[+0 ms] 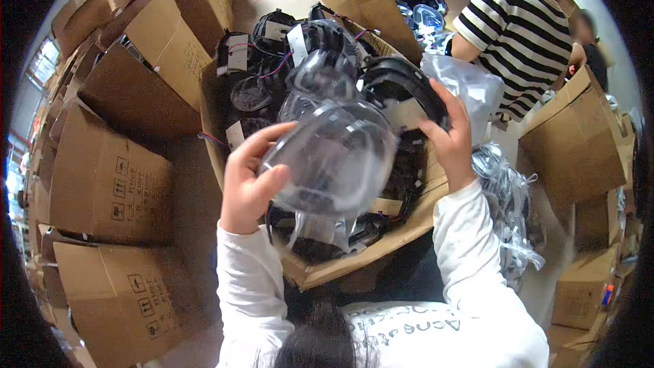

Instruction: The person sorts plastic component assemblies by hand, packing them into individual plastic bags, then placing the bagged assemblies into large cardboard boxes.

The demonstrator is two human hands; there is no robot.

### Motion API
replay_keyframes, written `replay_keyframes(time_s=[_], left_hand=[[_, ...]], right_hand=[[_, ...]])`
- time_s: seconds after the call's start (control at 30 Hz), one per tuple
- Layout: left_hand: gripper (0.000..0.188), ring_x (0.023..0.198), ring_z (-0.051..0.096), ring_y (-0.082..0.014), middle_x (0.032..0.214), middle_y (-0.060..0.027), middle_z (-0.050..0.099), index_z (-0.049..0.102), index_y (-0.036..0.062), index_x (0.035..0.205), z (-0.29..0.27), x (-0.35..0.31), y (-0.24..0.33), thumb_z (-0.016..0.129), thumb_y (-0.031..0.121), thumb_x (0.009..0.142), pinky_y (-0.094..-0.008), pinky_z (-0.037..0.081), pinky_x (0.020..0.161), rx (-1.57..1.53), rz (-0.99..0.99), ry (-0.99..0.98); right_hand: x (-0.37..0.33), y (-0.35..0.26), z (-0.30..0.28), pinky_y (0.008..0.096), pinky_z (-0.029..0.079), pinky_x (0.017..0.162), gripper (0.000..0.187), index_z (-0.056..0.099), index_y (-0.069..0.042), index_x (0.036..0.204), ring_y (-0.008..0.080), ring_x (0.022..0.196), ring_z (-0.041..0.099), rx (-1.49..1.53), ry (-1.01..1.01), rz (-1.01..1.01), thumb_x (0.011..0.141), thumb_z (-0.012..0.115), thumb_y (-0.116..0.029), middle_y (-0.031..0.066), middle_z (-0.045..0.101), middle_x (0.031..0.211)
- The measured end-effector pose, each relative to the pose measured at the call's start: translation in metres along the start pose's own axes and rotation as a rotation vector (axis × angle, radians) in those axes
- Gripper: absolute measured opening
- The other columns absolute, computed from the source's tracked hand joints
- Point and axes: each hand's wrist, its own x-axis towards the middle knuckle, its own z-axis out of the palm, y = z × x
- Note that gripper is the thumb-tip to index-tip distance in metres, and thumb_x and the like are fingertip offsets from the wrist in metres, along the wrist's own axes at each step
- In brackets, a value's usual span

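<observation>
My left hand [253, 180] is closed on the edge of a clear, rounded plastic cover [334, 160], held over an open cardboard box [381, 259]. With its thumb and fingers, my right hand [449, 133] grips a black, curved plastic housing [402, 82] that has a pale label. The cover overlaps the view of the housing's lower left side. Beneath both hands, the box holds several black housings with clear covers [252, 95], white labels and thin coloured wires. A clear plastic bag [323, 232] lies inside near the box's front corner.
Cardboard boxes [112, 170] are stacked along the left. At the right stand more cartons [575, 136], with crumpled clear plastic bags [504, 197] on the floor beside my box. A person in a striped shirt [521, 34] is at the upper right, near another pile of clear-covered parts [426, 17].
</observation>
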Motion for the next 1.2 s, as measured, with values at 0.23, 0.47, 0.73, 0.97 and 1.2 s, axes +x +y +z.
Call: replay_keyframes(time_s=[0.23, 0.47, 0.73, 0.97, 1.2], left_hand=[[0.047, 0.090, 0.062, -0.0082, 0.105, -0.0071, 0.072, 0.064, -0.0047, 0.123, 0.029, -0.021, 0.010, 0.079, 0.026, 0.091, -0.0234, 0.047, 0.080, -0.042, -0.043, -0.119], [0.037, 0.114, 0.054, -0.0124, 0.117, -0.0054, 0.060, 0.058, 0.0017, 0.124, 0.030, -0.014, -0.031, 0.054, 0.032, 0.104, -0.0306, 0.044, 0.099, -0.021, 0.016, 0.284], [0.104, 0.145, 0.041, -0.0280, 0.161, -0.0091, 0.033, 0.013, 0.0207, 0.160, 0.036, -0.026, -0.033, 0.071, 0.066, 0.087, -0.0474, 0.040, 0.117, -0.667, -0.127, -0.011], [0.090, 0.136, 0.050, -0.0341, 0.153, -0.0155, 0.043, 0.029, 0.0185, 0.158, 0.016, -0.026, -0.048, 0.070, 0.052, 0.084, -0.0511, 0.048, 0.109, -0.830, -0.241, 0.099], [0.097, 0.118, 0.066, -0.0325, 0.135, -0.0202, 0.060, 0.043, 0.0016, 0.150, 0.046, -0.015, -0.051, 0.069, 0.056, 0.074, -0.0452, 0.058, 0.098, -1.119, -0.412, -0.176]], right_hand=[[-0.033, -0.048, 0.033, 0.0304, 0.047, 0.104, 0.042, 0.063, 0.001, 0.134, 0.0164, 0.118, 0.062, 0.670, -0.338, 0.324, 0.096, 0.060, -0.017, 0.0087, 0.067, 0.130], [-0.026, -0.058, 0.046, 0.0278, 0.054, 0.085, 0.025, 0.066, -0.001, 0.118, 0.0106, 0.097, 0.066, 0.924, -0.270, 0.648, 0.101, 0.053, -0.014, 0.0043, 0.070, 0.108], [-0.018, -0.056, 0.047, 0.0316, 0.054, 0.093, 0.039, 0.060, -0.004, 0.129, 0.0142, 0.109, 0.066, 1.042, -0.310, 0.627, 0.108, 0.049, -0.036, 0.0051, 0.068, 0.121], [0.010, -0.106, 0.028, 0.0303, 0.053, 0.085, 0.047, 0.054, -0.009, 0.142, 0.0120, 0.104, 0.062, 0.623, -0.532, 0.602, 0.109, 0.046, -0.042, 0.0019, 0.063, 0.124], [0.032, -0.113, -0.025, 0.0210, 0.048, 0.043, 0.077, 0.043, 0.006, 0.147, 0.0240, 0.087, 0.071, 1.064, -0.789, 0.475, 0.095, 0.066, -0.045, 0.0265, 0.051, 0.140]])
